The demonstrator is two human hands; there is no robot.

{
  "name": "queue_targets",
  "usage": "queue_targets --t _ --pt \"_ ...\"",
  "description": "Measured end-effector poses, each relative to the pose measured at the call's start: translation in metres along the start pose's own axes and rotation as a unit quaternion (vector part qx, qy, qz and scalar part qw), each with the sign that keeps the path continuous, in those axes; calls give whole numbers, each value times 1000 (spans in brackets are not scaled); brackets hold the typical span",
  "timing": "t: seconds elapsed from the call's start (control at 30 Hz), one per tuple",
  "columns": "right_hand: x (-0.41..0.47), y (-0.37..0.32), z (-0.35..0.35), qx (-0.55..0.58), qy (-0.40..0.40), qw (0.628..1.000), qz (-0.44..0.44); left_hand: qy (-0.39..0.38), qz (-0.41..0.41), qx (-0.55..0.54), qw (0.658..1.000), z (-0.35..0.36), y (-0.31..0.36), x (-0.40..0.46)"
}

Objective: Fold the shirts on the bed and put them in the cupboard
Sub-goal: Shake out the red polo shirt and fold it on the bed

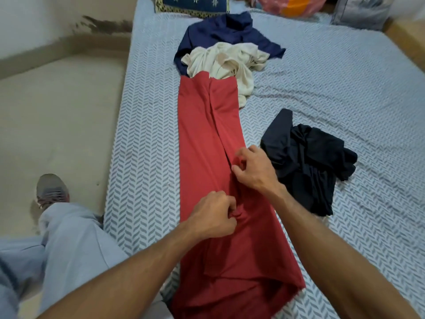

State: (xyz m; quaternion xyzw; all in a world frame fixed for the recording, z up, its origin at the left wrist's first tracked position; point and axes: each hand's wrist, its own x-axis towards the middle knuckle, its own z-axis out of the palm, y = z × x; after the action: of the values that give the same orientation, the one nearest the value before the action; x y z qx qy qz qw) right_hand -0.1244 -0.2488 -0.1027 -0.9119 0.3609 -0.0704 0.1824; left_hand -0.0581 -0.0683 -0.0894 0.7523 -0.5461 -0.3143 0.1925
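Observation:
A red shirt lies stretched lengthwise down the bed, its sides folded in to a long strip. My left hand pinches a bunch of its cloth near the middle seam. Just beyond, my right hand pinches the folded edge of the same red shirt. A crumpled cream shirt lies at the far end of the red one, on top of a navy shirt. A black shirt sits in a heap to the right of my right hand. No cupboard is in view.
The bed has a grey-and-white chevron sheet. A blue patterned pillow and bags lie at its head. The floor runs along the left; my leg and shoe stand by the bed's edge.

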Motion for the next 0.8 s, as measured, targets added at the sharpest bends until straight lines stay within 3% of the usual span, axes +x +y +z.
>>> queue_targets --t 0.1,0.23,0.33,0.43,0.5,0.67,0.8 --pt "-20 -1 -4 -55 -64 995 60 30 -9 -75 997 2 12 -19" --pt "-35 -13 -17 25 -27 997 75 74 -30 -171 982 -4 24 -44" --pt "-41 -21 -18 94 -58 992 63 92 -110 -282 949 -3 24 -58" --pt "-51 -21 -10 71 -129 988 43 58 -216 -359 906 3 15 -69" --pt "-63 -19 -5 52 -133 989 24 52 -267 -360 892 9 3 -75" --pt "-133 1 -1 44 -12 995 -89 -8 -308 -364 879 15 -6 -100" --pt "-205 36 -6 -43 -49 982 -179 1 -283 -350 893 27 -4 -105"
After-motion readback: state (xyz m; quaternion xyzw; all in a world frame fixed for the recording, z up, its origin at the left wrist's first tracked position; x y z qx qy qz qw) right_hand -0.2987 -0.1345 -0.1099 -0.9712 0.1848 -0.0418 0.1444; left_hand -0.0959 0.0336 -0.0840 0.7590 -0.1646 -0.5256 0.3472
